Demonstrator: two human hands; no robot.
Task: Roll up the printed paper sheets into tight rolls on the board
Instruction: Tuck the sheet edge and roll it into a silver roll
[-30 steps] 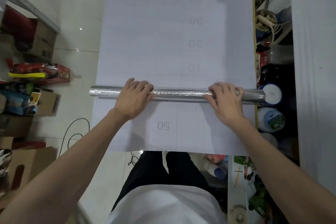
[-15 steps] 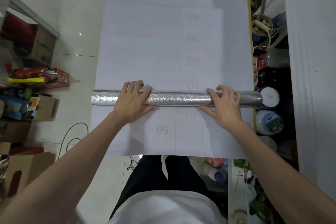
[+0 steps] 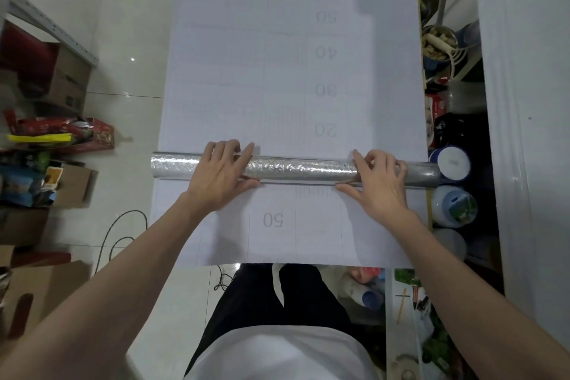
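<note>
Long white printed paper sheet laid flat, running away from the person, with silver embossed roll across its near part.
Left hand: straight fingers flat over the roll, thumb at near side. Right hand: fingers curled over it, thumb along the near seam.

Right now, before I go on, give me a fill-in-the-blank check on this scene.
The roll under the left hand and right hand is ___ in colour.
Just beyond it, the sheet reads ___.
On the near side of the roll, the sheet reads ___.
Missing words: silver; 20; 50.
</note>
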